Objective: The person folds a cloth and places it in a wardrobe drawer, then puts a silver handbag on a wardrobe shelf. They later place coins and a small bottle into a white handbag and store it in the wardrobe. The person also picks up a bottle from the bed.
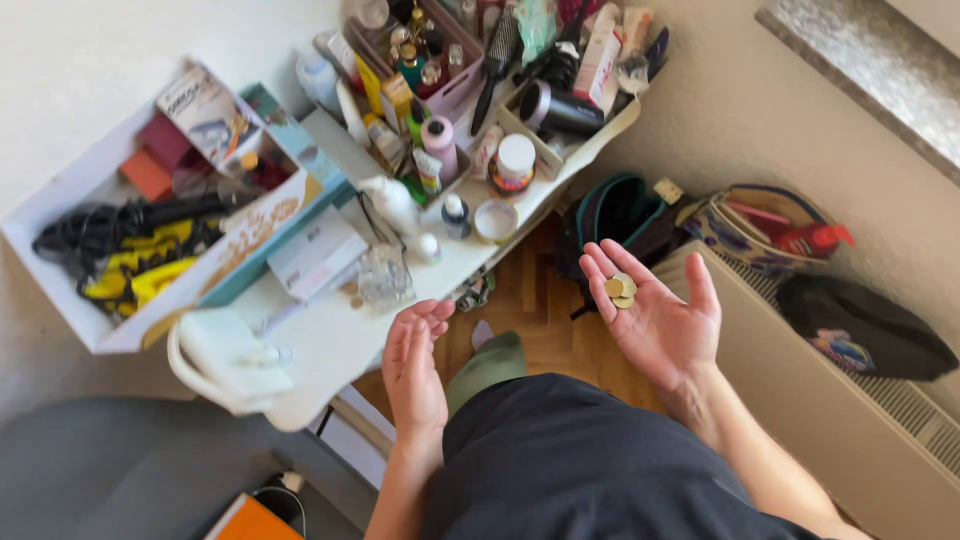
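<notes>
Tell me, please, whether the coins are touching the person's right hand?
Touching. The head view shows the coins lying directly on the upturned fingers of the open right hand, with no gap beneath them. The left hand is apart from them.

Viewpoint: the scene is being viewed from one head-worn camera, from above.
Direction: the lens is being aimed steeply down past the lap toward the wooden floor point(545, 300).
Nearness: the hands are being framed close; the cluttered counter point(330, 340) is being seen just beyond, upper left.
Shared coverage: only one view is being given.
</notes>
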